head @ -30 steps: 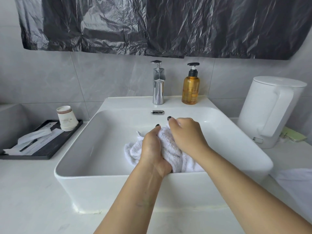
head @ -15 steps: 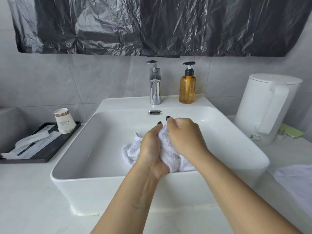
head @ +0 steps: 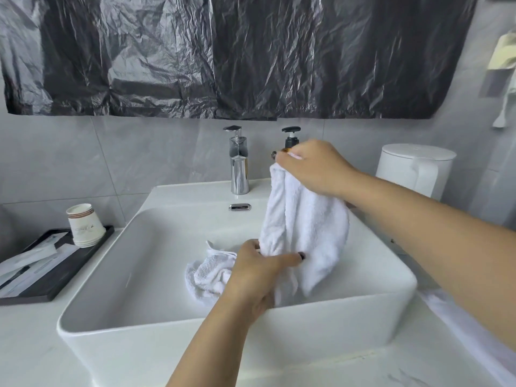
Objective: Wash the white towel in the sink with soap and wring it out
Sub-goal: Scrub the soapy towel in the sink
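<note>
White terry-cloth towel (head: 304,219): held stretched above the basin of the white rectangular ceramic sink (head: 385,308). Upper end is pinched in the grip of the right hand (head: 312,169), fingers curled over the cloth, raised level with the tap. Middle section is gathered in the grip of the left hand (head: 257,272), fingers and thumb wrapped round it low in the basin. Remaining end lies bunched on the sink floor, left of that hand.

Chrome single-lever tap (head: 238,160): no running water is visible. Amber soap bottle with black pump (head: 291,136): largely hidden behind the right hand, on the sink's back ledge.

Step in hand, as judged: the towel is being drawn out lengthwise, either for further rubbing or ahead of wringing. Whether soap is already applied cannot be told.

Next move, as judged: if wringing follows, the hanging length should be gathered into a rope, both grips tightened and turned in opposite directions over the basin, so that water falls inside the sink, not onto the pale counter (head: 36,344).
</note>
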Demonstrator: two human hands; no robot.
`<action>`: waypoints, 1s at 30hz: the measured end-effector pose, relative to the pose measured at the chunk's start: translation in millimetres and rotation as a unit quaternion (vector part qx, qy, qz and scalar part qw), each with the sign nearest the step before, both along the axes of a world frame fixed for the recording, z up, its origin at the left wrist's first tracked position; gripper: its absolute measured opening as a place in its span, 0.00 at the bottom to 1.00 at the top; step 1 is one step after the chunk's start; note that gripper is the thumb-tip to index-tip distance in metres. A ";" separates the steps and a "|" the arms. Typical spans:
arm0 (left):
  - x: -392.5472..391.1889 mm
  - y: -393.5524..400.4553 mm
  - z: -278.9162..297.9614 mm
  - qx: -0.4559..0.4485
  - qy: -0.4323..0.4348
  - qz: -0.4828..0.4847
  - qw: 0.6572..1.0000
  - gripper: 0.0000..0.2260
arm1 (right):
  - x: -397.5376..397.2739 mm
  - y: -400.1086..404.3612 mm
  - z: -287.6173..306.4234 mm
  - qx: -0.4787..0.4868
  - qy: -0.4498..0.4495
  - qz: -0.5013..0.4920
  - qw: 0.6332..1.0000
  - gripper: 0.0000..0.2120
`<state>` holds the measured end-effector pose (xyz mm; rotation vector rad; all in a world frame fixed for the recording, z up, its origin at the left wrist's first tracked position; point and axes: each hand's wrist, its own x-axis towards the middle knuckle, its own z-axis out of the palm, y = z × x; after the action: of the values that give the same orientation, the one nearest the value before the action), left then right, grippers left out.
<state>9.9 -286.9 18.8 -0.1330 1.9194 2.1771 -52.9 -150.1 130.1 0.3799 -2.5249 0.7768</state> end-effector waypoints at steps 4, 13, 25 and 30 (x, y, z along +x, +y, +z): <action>3.5 10.2 -1.0 -0.116 0.075 -0.028 0.990 0.06 | -6.5 0.3 37.4 0.096 0.069 0.032 0.992 0.26; 4.9 -7.2 12.4 0.175 -0.035 0.063 0.982 0.08 | -18.6 33.3 -12.2 0.072 -0.023 0.076 0.994 0.30; -0.6 -5.3 12.0 0.246 -0.082 0.111 0.960 0.17 | -1.0 25.6 -87.1 -0.186 -0.151 -0.022 0.971 0.23; -2.1 -6.5 11.6 0.267 -0.086 0.116 0.953 0.26 | 68.4 -59.8 -98.4 -0.109 -0.102 -0.009 0.989 0.21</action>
<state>7.7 -293.4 30.5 -0.4489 1.2182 2.6513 15.5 -209.9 31.8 0.2112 -2.5883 1.1227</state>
